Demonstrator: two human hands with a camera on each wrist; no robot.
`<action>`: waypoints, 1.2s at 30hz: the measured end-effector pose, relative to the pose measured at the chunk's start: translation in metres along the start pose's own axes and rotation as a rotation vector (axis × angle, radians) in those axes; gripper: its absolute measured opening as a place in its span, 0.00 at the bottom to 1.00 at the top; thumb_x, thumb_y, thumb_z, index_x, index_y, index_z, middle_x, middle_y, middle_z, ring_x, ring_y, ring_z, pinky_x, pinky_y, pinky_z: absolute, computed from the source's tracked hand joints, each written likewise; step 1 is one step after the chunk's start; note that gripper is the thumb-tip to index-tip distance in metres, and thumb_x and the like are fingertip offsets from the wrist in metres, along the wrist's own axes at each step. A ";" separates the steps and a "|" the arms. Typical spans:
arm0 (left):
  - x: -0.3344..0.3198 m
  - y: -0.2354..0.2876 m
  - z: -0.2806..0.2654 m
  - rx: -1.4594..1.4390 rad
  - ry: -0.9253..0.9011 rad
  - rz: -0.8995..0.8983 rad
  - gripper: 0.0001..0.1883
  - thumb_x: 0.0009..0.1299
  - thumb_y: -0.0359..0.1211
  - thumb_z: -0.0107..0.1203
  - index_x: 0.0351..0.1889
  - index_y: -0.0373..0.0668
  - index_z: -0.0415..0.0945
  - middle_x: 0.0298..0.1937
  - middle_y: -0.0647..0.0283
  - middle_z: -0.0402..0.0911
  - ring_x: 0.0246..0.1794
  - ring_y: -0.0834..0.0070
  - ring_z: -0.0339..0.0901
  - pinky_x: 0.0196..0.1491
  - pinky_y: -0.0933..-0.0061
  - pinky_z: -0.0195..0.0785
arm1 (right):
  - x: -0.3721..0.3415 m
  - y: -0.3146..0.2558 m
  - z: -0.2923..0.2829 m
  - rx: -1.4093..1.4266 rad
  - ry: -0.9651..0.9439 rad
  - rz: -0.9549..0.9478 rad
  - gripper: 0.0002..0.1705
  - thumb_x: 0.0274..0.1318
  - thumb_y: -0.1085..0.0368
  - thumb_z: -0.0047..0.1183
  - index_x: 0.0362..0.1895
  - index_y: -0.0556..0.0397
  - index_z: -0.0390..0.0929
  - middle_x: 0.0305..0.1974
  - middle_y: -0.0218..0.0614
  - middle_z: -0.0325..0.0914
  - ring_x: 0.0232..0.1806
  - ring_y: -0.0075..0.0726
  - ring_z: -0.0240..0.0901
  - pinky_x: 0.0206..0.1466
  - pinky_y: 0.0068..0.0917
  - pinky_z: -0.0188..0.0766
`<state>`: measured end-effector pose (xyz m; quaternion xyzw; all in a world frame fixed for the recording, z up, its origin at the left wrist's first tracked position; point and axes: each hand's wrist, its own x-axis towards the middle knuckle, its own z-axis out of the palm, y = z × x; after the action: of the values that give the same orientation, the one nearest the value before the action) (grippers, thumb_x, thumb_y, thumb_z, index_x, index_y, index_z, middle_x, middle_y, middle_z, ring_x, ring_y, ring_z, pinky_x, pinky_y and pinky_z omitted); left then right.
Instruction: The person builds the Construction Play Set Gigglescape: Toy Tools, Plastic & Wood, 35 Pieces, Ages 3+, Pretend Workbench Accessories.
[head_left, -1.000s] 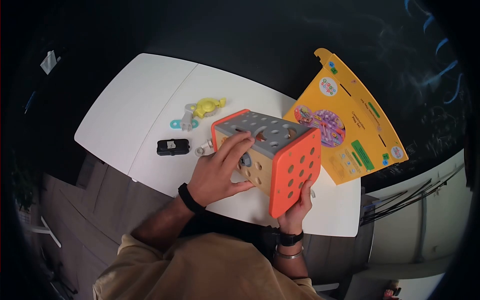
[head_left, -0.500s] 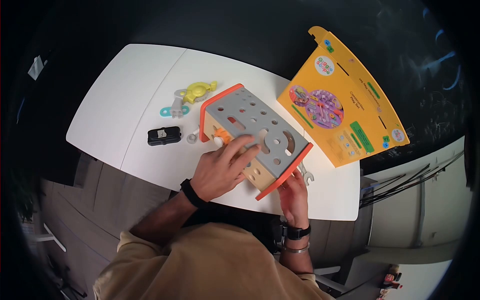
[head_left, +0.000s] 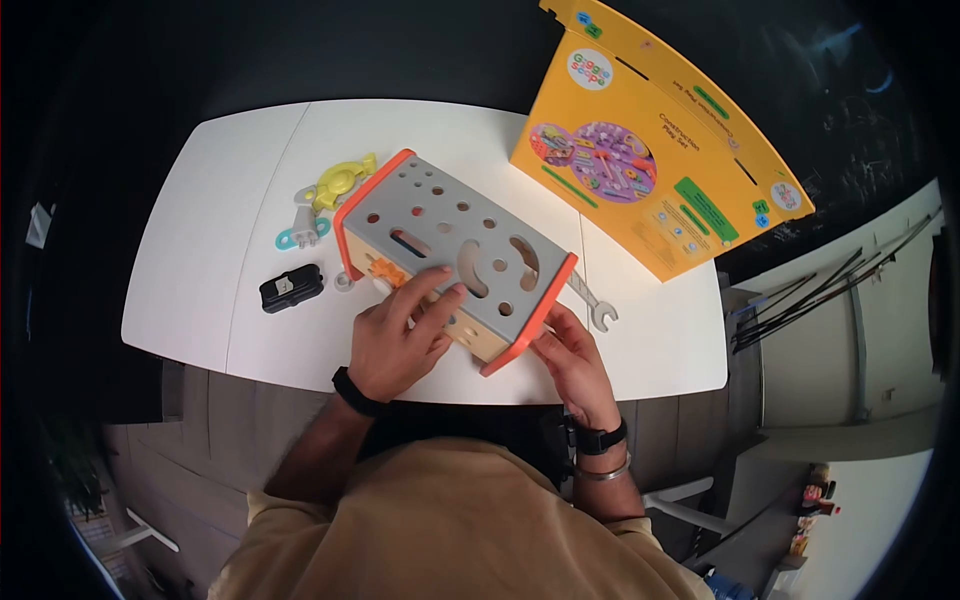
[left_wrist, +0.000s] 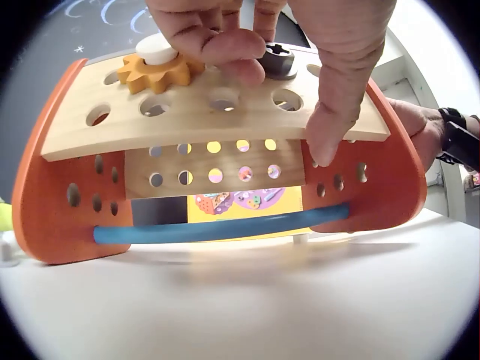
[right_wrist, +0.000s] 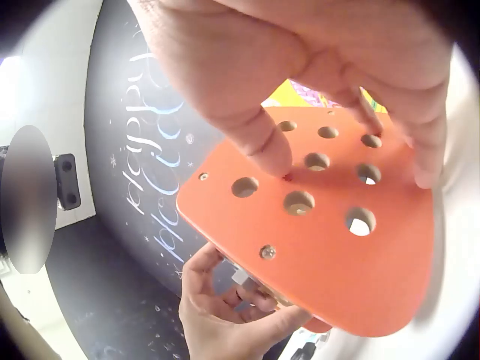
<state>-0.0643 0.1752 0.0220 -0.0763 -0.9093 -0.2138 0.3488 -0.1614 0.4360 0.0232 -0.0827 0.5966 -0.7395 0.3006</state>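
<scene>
A toy workbench (head_left: 440, 227) with a grey perforated top, wooden front panel (left_wrist: 217, 124) and orange ends stands on the white table. My left hand (head_left: 392, 345) grips its front, thumb at the panel's lower edge, fingers over the panel beside a dark slotted bolt head (left_wrist: 279, 61). Left of them an orange gear (left_wrist: 154, 75) sits on the panel under a white cap. My right hand (head_left: 582, 372) rests spread fingertips and thumb against the perforated orange end panel (right_wrist: 330, 262). A blue rod (left_wrist: 225, 229) spans the two ends below.
A grey wrench (head_left: 602, 315) lies right of the workbench. Behind stands a yellow Construction Play Set box (head_left: 690, 160). At the left are a black case (head_left: 291, 288), a small grey piece (head_left: 344, 282), a yellow toy part (head_left: 342, 182), a grey tool (head_left: 305, 225) and a teal strip (head_left: 286, 240).
The workbench has come down from a tilted hold to standing on the table, grey top up. My right hand has loosened from gripping the orange end to touching it; the wrench has come into sight.
</scene>
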 end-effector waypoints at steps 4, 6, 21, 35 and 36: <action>0.001 -0.003 -0.001 -0.020 -0.013 -0.002 0.37 0.54 0.25 0.74 0.67 0.50 0.83 0.70 0.64 0.79 0.39 0.76 0.85 0.35 0.71 0.84 | 0.001 -0.003 0.002 -0.022 -0.012 -0.013 0.31 0.79 0.71 0.59 0.80 0.59 0.67 0.78 0.43 0.71 0.72 0.36 0.76 0.79 0.34 0.68; 0.000 -0.002 0.000 -0.018 -0.020 -0.009 0.37 0.54 0.26 0.75 0.67 0.49 0.83 0.71 0.63 0.79 0.39 0.75 0.86 0.36 0.71 0.85 | 0.001 -0.002 -0.001 -0.030 0.007 -0.052 0.27 0.77 0.72 0.61 0.75 0.58 0.71 0.75 0.40 0.74 0.69 0.34 0.79 0.76 0.34 0.71; 0.013 -0.056 -0.069 -0.065 0.032 -0.437 0.20 0.64 0.31 0.82 0.50 0.39 0.85 0.43 0.62 0.89 0.28 0.79 0.83 0.32 0.76 0.79 | -0.007 -0.025 -0.010 -0.162 0.168 -0.253 0.21 0.75 0.71 0.63 0.68 0.57 0.74 0.65 0.38 0.81 0.59 0.32 0.81 0.67 0.34 0.79; -0.021 -0.108 -0.043 0.300 -0.173 -0.608 0.16 0.72 0.29 0.69 0.57 0.45 0.85 0.55 0.54 0.88 0.45 0.50 0.90 0.46 0.50 0.85 | -0.009 -0.026 -0.009 -0.182 0.175 -0.294 0.22 0.75 0.73 0.64 0.67 0.56 0.74 0.59 0.38 0.84 0.56 0.29 0.81 0.66 0.31 0.78; -0.021 -0.111 -0.041 0.305 -0.199 -0.629 0.17 0.73 0.32 0.68 0.59 0.48 0.85 0.57 0.55 0.88 0.46 0.48 0.90 0.47 0.48 0.86 | -0.008 -0.026 -0.009 -0.184 0.173 -0.294 0.22 0.75 0.73 0.63 0.67 0.56 0.74 0.58 0.37 0.84 0.56 0.29 0.81 0.66 0.30 0.77</action>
<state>-0.0560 0.0574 -0.0021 0.2395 -0.9393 -0.1638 0.1832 -0.1678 0.4508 0.0465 -0.1323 0.6667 -0.7222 0.1282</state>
